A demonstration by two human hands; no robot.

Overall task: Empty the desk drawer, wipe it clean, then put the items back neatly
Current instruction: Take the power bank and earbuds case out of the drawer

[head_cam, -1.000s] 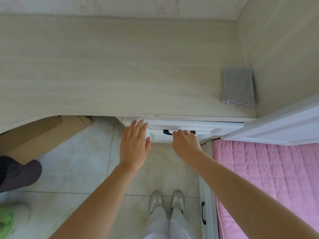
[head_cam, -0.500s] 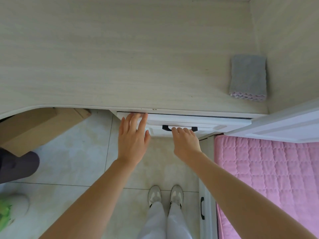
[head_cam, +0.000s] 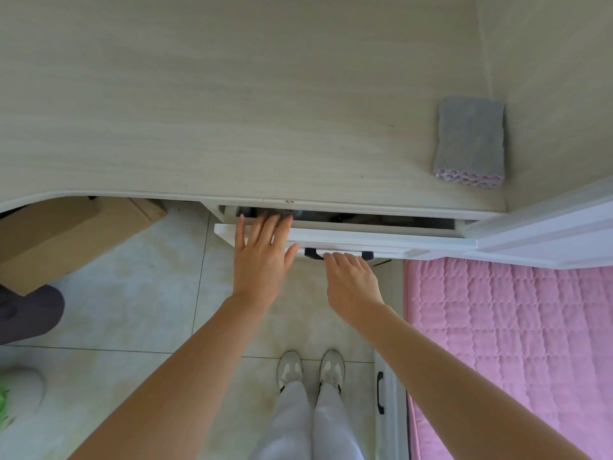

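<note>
Under the front edge of the pale wood tabletop (head_cam: 232, 111), toward its right end, a white drawer (head_cam: 381, 239) stands slightly open, showing dark things inside that cannot be made out. On the tabletop's right edge lies a folded grey cloth (head_cam: 469, 137). Left hand (head_cam: 260, 263), grip spread, rests on the drawer front. Right hand (head_cam: 351, 283), grip curled around the dark handle (head_cam: 313, 253).

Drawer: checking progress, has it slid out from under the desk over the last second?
Yes. The drawer has come out toward the person; a dark gap now shows under the desk edge.
</note>
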